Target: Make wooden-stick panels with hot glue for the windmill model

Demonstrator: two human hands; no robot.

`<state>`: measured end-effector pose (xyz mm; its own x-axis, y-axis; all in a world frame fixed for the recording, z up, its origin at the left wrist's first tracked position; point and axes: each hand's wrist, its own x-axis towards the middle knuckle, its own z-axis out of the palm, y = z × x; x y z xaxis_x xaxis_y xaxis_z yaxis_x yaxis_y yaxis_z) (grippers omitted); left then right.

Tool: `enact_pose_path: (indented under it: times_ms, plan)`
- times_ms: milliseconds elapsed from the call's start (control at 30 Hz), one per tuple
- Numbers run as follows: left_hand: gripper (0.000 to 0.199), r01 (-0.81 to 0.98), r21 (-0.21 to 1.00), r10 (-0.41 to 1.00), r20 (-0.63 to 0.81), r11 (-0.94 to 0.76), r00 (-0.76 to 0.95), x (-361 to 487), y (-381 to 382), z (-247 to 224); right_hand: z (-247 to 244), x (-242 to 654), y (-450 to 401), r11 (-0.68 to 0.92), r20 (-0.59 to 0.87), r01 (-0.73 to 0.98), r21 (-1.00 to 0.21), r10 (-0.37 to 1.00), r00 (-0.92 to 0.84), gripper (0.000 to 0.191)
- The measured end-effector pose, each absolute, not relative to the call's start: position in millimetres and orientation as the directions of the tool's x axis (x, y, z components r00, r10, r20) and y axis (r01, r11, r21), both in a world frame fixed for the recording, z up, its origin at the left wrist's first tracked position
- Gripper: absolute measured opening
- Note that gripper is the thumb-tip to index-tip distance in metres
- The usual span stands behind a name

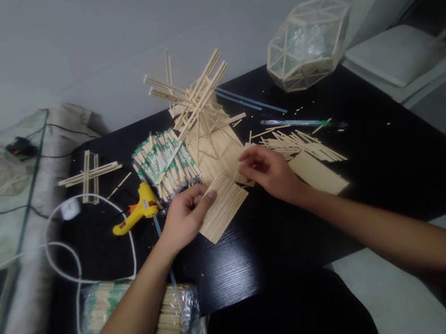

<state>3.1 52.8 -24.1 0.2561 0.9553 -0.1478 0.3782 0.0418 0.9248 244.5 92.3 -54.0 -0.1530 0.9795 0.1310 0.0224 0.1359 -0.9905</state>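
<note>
My left hand (188,213) grips a flat panel of glued chopsticks (223,208), thumb on top and fingers underneath. The panel is tilted above the black table. Just beyond its right corner is my right hand (269,170), its fingers curled in toward the thumb. Whatever those fingertips may hold is too small to make out. Behind the hands stands a chopstick structure (205,98) with crossed sticks on top and a slatted base (216,151). Loose chopsticks (305,144) and another flat panel (318,172) lie beside my right hand.
A yellow glue gun (138,208) with a white cord (131,245) lies left of my left hand. Wrapped chopsticks (168,162) are behind it, and a bagged bundle (173,318) sits under my left forearm. A faceted stick-framed lantern (309,44) stands at the back right.
</note>
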Motion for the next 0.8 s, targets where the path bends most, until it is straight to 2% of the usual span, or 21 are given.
enact_pose_path:
  times_ms: [133,300,400,633,800]
  plan:
    - [0.039,0.385,0.922,0.957,-0.145,0.038,0.253,2.7,53.0,-25.7,-57.2,241.7,91.5,0.196,0.201,-0.046,-0.980,0.963,-0.181,0.032]
    - [0.038,0.372,0.927,0.956,-0.144,0.040,0.257,2.0,53.1,-27.1,-52.7,243.5,90.5,0.124,0.123,-0.001,-0.992,0.977,-0.173,0.026]
    - [0.038,0.390,0.920,0.954,-0.142,0.030,0.263,2.3,52.9,-26.5,-48.3,243.7,89.3,0.038,0.041,-0.015,-0.999,0.964,-0.261,0.033]
    - [0.038,0.400,0.916,0.944,-0.135,0.004,0.300,3.1,51.6,-26.2,-42.4,238.8,81.8,0.014,-0.010,0.044,-0.999,0.863,-0.506,0.040]
    - [0.037,0.403,0.915,0.948,-0.125,-0.004,0.292,3.1,53.6,-25.2,-38.6,243.1,86.9,0.053,0.025,0.065,-0.996,0.925,-0.379,0.046]
